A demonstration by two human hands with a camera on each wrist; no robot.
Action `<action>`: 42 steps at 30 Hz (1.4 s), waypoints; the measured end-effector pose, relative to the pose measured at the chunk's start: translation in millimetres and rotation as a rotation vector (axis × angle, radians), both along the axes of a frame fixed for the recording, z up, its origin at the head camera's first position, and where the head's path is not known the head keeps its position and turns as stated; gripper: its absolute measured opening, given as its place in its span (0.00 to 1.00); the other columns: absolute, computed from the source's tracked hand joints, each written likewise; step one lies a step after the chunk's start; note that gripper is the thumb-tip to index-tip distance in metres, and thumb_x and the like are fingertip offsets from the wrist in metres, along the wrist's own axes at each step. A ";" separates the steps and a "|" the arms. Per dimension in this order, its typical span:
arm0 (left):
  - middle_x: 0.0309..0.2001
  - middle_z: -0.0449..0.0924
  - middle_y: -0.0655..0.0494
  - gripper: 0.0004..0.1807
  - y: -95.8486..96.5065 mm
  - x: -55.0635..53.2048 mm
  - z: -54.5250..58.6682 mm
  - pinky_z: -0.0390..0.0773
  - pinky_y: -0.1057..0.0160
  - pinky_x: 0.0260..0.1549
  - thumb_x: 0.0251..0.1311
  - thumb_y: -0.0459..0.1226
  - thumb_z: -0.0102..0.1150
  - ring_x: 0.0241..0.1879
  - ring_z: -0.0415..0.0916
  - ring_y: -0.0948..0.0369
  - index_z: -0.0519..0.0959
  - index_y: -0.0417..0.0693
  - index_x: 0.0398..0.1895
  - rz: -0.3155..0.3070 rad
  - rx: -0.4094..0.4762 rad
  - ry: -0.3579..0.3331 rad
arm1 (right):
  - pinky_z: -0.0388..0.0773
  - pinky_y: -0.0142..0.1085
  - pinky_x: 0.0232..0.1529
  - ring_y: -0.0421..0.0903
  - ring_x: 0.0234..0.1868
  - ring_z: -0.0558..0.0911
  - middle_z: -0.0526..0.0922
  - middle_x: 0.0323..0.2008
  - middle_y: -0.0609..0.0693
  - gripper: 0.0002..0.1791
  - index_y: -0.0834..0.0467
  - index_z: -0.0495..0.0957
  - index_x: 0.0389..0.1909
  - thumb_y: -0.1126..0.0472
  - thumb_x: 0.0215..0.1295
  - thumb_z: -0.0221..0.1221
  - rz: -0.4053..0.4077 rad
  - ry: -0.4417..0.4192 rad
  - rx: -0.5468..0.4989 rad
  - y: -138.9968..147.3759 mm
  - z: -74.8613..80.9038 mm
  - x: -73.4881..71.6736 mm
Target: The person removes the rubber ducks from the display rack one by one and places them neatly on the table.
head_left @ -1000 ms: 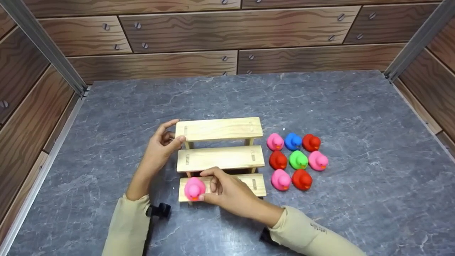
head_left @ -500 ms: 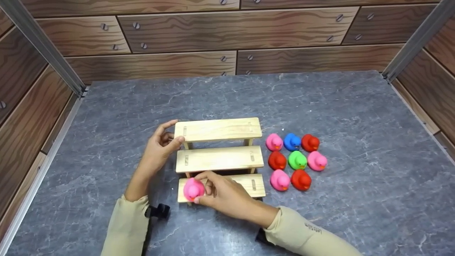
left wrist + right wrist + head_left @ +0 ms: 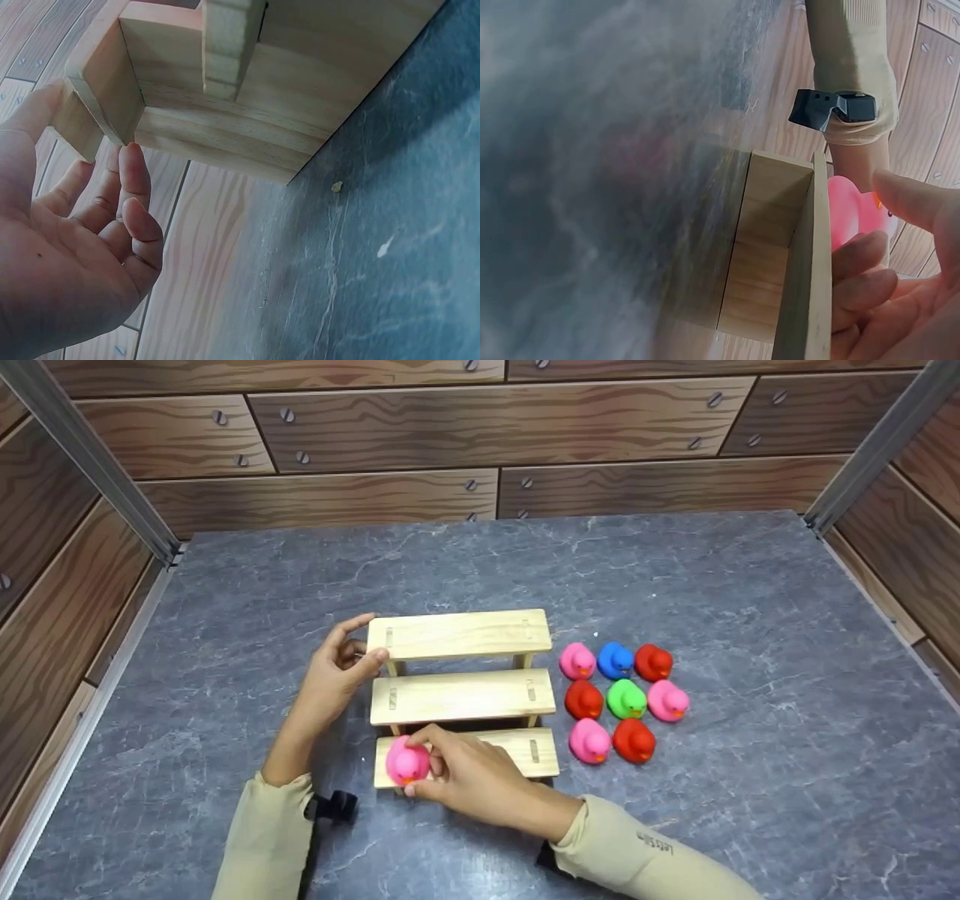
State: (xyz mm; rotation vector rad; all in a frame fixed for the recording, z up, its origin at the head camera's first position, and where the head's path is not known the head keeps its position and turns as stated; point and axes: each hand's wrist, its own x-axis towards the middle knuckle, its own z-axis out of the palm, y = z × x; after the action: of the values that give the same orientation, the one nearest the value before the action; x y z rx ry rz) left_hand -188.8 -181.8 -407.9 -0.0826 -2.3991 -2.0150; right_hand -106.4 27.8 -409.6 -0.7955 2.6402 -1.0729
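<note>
A three-step wooden stand stands on the grey marbled tabletop. My left hand grips the left end of its top step, thumb at the front corner and a finger at the back corner. The left wrist view shows the same hand with fingertips against the board's edge. On the left end of the lowest step sits a pink rubber duck, pinched between the thumb and index finger of my right hand. Seen from the right wrist, that duck is partly hidden behind the step and fingers.
Right of the stand, several rubber ducks stand in rows on the tabletop: pink, blue, green and red among them. Wood-patterned walls enclose the back and sides.
My right hand has shifted slightly left around the pink duck, its index finger now over the duck's back and thumb by its front. My left hand keeps its hold.
</note>
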 end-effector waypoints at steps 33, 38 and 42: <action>0.32 0.79 0.57 0.31 -1.1 -1.1 0.6 0.78 0.62 0.38 0.62 0.33 0.60 0.35 0.77 0.55 0.65 0.48 0.69 -0.011 -0.009 -0.010 | 0.71 0.26 0.28 0.33 0.27 0.70 0.74 0.28 0.43 0.18 0.55 0.76 0.50 0.58 0.59 0.66 0.022 -0.109 -0.130 100.8 23.2 -2.0; 0.32 0.79 0.56 0.31 -1.4 -1.0 0.2 0.78 0.62 0.38 0.62 0.33 0.61 0.34 0.76 0.57 0.65 0.49 0.69 -0.006 -0.011 -0.005 | 0.72 0.27 0.29 0.33 0.28 0.71 0.76 0.28 0.46 0.20 0.59 0.76 0.50 0.59 0.58 0.67 -0.006 -0.058 -0.176 127.5 27.0 -0.5; 0.32 0.79 0.57 0.31 -1.9 -1.1 -0.7 0.78 0.63 0.37 0.62 0.33 0.61 0.33 0.76 0.58 0.66 0.49 0.69 -0.008 -0.013 -0.002 | 0.73 0.28 0.28 0.33 0.28 0.71 0.75 0.28 0.47 0.20 0.60 0.76 0.49 0.59 0.57 0.67 -0.035 -0.048 -0.187 147.0 31.9 1.0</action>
State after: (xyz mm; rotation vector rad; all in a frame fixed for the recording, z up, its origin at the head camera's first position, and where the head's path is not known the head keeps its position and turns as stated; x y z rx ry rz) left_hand -189.9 -183.7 -408.5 -0.0902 -2.4170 -2.0041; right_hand -105.5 174.8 -377.7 -0.7504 2.5507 -1.3455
